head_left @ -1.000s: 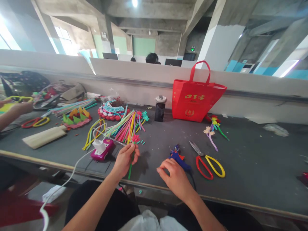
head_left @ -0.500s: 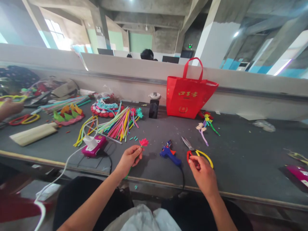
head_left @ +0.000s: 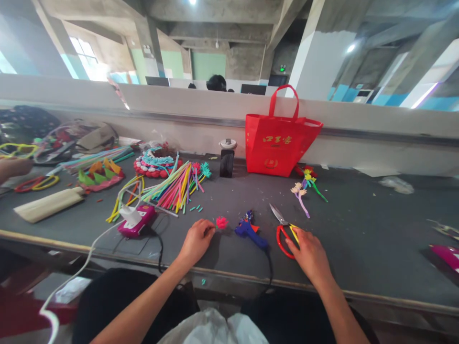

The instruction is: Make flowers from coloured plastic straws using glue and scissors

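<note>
My left hand (head_left: 196, 241) is closed on the stem of a small pink pipe-cleaner flower (head_left: 221, 222), whose head lies low over the dark table (head_left: 358, 239). My right hand (head_left: 310, 253) rests on the handles of the red and yellow scissors (head_left: 283, 229), fingers curled over them; the blades point away to the upper left. A blue glue gun (head_left: 249, 230) lies between my hands, its black cord running off the front edge.
A bundle of coloured pipe cleaners (head_left: 172, 186), a pink box with a white plug (head_left: 136, 220), a dark bottle (head_left: 227, 162), a red tote bag (head_left: 279, 143) and finished flowers (head_left: 304, 188) lie further back. Another person's hand (head_left: 14, 167) works at far left.
My right hand moved from the glue gun to the scissors and settled on their handles. My left hand lowered the pink flower toward the table.
</note>
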The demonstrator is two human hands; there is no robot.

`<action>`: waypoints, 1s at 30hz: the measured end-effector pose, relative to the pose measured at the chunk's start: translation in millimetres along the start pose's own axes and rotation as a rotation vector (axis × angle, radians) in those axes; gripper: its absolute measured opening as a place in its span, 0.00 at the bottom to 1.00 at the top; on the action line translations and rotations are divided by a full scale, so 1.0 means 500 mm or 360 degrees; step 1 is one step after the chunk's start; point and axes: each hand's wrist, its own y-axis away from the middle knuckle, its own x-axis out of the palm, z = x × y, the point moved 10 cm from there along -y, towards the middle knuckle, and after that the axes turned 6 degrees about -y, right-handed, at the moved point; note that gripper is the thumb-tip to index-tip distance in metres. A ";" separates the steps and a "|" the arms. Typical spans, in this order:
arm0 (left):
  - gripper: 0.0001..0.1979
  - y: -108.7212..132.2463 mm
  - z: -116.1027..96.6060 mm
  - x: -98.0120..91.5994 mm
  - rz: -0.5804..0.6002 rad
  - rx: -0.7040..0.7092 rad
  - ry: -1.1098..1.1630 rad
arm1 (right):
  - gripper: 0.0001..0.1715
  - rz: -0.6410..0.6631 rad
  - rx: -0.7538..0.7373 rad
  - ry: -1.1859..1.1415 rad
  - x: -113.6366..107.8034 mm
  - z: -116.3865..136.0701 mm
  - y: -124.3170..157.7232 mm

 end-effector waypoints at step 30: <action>0.13 -0.112 0.182 -0.189 -0.0173 -0.0406 -0.0942 | 0.34 0.0491 0.0781 -0.2849 0.025 0.120 0.247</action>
